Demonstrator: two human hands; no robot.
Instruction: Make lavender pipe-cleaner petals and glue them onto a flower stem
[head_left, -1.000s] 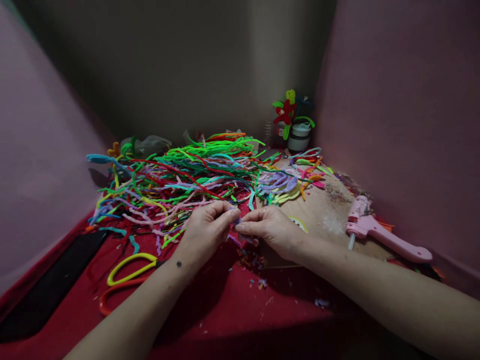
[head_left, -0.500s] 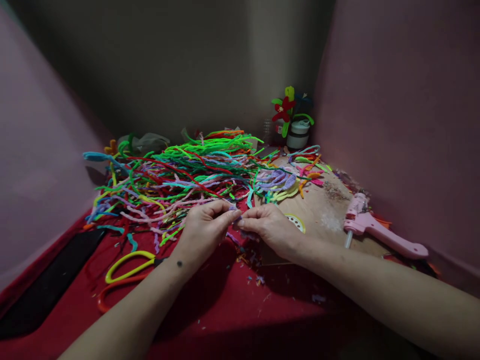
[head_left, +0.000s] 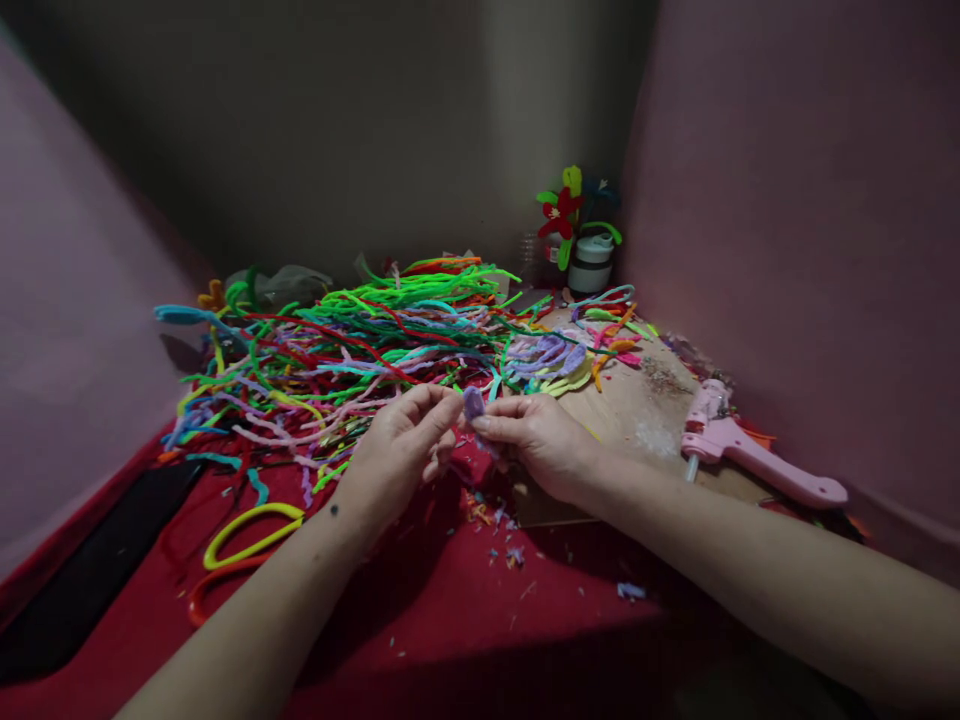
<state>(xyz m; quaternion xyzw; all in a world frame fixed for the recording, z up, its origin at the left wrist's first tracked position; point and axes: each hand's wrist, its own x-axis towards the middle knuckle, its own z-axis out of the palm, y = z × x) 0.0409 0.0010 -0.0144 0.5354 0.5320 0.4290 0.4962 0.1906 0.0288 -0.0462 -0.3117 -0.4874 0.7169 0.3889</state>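
A small purple fuzzy pipe cleaner piece (head_left: 474,403), bent into a petal-like loop, stands up between my hands. My right hand (head_left: 544,440) pinches its lower part between thumb and forefinger, and more purple fuzz hangs below those fingers. On the left edge of the loop, the thumb and forefinger of my left hand (head_left: 405,435) are closed together, while its other fingers curl loosely underneath. Behind both hands spreads a big heap of multicoloured pipe cleaners (head_left: 360,345). Purple looped petals (head_left: 551,355) lie beyond my right hand.
Scissors with yellow and red handles (head_left: 251,535) lie beside my left forearm, partly covered. A pink glue gun (head_left: 750,455) rests at right on a brown board (head_left: 622,420). A lidded cup (head_left: 592,265) and fuzzy flowers (head_left: 561,212) stand behind. Scraps (head_left: 502,540) litter the red cloth (head_left: 450,620).
The purple piece now shows upright as a loop above my right fingertips; before, my fingers mostly covered it. My left hand has shifted slightly left, its lower fingers loosened.
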